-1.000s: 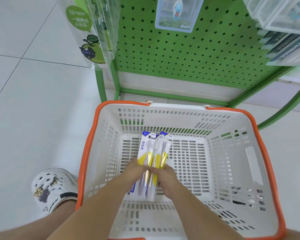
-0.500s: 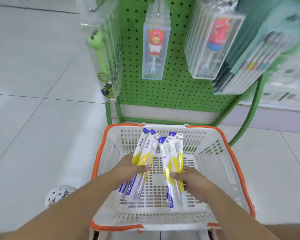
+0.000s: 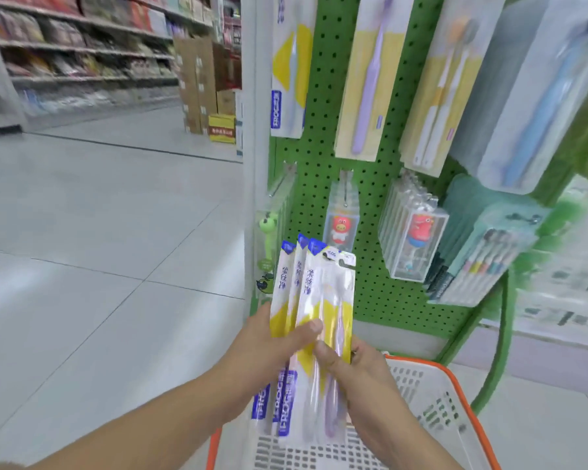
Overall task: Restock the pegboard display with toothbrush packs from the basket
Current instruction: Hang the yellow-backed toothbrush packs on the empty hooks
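Observation:
Several toothbrush packs (image 3: 311,300), white with yellow and blue print, stand fanned upright in front of the green pegboard (image 3: 381,293). My left hand (image 3: 272,344) grips the left ones, thumb across their front. My right hand (image 3: 353,364) pinches the rightmost pack near its middle. Both hands hold the packs above the white basket with an orange rim (image 3: 455,385), which sits low at the right. A matching yellow and white pack (image 3: 291,69) hangs at the pegboard's upper left.
Other toothbrush packs hang on the pegboard: a purple one (image 3: 370,79), cartoon children's brushes (image 3: 342,228), a multi-brush set (image 3: 482,266). A white post (image 3: 252,164) edges the display. Store shelves (image 3: 82,52) and cardboard boxes (image 3: 201,79) stand across the tiled floor.
Both hands have lifted the packs out of the basket and up to the pegboard, bringing the two bunches together. The view has tilted up from the basket to the display.

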